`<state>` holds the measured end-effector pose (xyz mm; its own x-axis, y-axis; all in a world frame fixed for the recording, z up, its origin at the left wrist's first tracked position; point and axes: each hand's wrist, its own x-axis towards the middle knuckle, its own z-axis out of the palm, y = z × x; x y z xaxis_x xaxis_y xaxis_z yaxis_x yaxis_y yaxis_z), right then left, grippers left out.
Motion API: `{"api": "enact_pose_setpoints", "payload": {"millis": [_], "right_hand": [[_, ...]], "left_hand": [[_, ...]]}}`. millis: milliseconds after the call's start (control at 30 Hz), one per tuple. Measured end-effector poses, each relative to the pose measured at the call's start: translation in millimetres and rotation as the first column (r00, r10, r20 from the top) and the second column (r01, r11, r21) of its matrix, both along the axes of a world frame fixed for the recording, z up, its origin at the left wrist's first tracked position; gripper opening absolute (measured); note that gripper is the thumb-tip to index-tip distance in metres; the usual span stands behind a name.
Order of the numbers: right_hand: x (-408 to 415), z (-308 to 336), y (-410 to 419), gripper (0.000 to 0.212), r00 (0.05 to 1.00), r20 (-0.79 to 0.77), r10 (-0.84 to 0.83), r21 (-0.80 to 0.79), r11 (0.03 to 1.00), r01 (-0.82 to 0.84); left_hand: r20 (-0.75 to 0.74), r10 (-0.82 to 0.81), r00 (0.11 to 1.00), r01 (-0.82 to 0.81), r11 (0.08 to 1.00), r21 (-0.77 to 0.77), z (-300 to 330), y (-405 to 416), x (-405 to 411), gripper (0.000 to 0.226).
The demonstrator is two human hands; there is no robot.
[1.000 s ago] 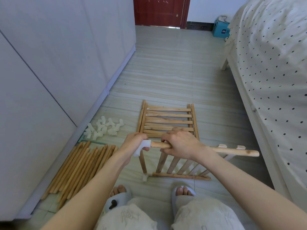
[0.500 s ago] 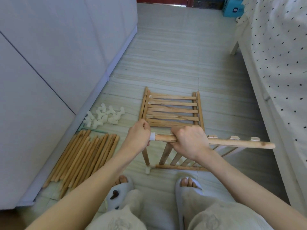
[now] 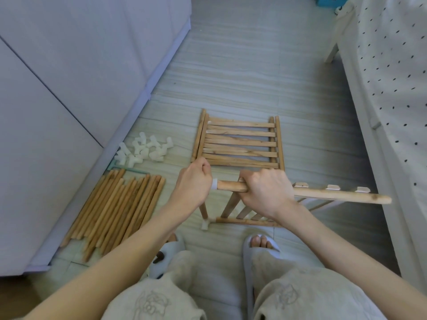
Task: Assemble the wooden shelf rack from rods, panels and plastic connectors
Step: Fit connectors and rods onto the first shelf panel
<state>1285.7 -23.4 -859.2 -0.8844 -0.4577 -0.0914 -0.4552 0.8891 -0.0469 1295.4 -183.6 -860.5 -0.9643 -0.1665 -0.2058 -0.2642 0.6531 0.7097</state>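
Observation:
My right hand (image 3: pixel 265 192) grips a long wooden rod (image 3: pixel 335 197) held level above the floor, pointing right. My left hand (image 3: pixel 193 184) is closed round a white plastic connector (image 3: pixel 215 183) on the rod's left end; only a thin rim of it shows. Below the rod stands a part-built rack frame (image 3: pixel 240 219) with a slatted panel, a short leg and a white foot connector (image 3: pixel 205 224). Three more white connectors (image 3: pixel 332 187) stick up just behind the rod. A stack of slatted panels (image 3: pixel 240 144) lies flat on the floor beyond my hands.
A bundle of loose rods (image 3: pixel 115 209) lies at the left by the grey cabinet (image 3: pixel 69 88). A pile of white connectors (image 3: pixel 143 151) sits just beyond it. A bed with a dotted cover (image 3: pixel 388 88) runs along the right. My slippered feet (image 3: pixel 261 245) are under the frame.
The view has tilted further down. My left hand has closed over the connector, pushing it on so that less of it shows. The rod stays level in my right hand.

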Motion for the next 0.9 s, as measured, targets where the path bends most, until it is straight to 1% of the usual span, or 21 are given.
{"api": "enact_pose_setpoints", "payload": {"millis": [167,433,600,733,767,833,900], "right_hand": [[-2,-1,1,0.012,1.000,-0.003,-0.009,-0.020,1.000,0.009],[4,-5,-1,0.021,0.995,-0.095,0.006,-0.033,0.999,-0.009],[2,-5,-2,0.019,0.996,-0.086,-0.002,-0.037,0.999,-0.001],[-7,-5,-2,0.018,0.996,-0.084,0.032,-0.023,0.999,-0.034],[-9,-5,-1,0.018,0.996,-0.082,0.041,-0.022,0.999,-0.043],[-13,-4,0,0.021,0.996,-0.070,0.052,-0.041,0.998,-0.055],[-11,-4,2,0.031,0.997,-0.054,0.052,-0.067,0.996,-0.056]], "left_hand": [[0.002,-0.023,1.000,0.023,1.000,-0.008,-4,0,0,0.025],[-0.022,0.002,1.000,-0.002,1.000,-0.003,-5,-2,-1,0.026],[-0.029,0.006,1.000,-0.007,1.000,-0.006,-6,-3,-5,0.028],[-0.020,-0.018,1.000,0.017,1.000,-0.006,-5,-3,-11,0.030],[-0.009,-0.022,1.000,0.022,0.999,0.024,-5,-4,-12,0.031],[0.030,-0.010,0.999,0.005,0.988,0.157,-4,-4,-12,0.033],[0.092,-0.016,0.996,-0.012,0.955,0.296,-4,-6,-9,0.030]]}}
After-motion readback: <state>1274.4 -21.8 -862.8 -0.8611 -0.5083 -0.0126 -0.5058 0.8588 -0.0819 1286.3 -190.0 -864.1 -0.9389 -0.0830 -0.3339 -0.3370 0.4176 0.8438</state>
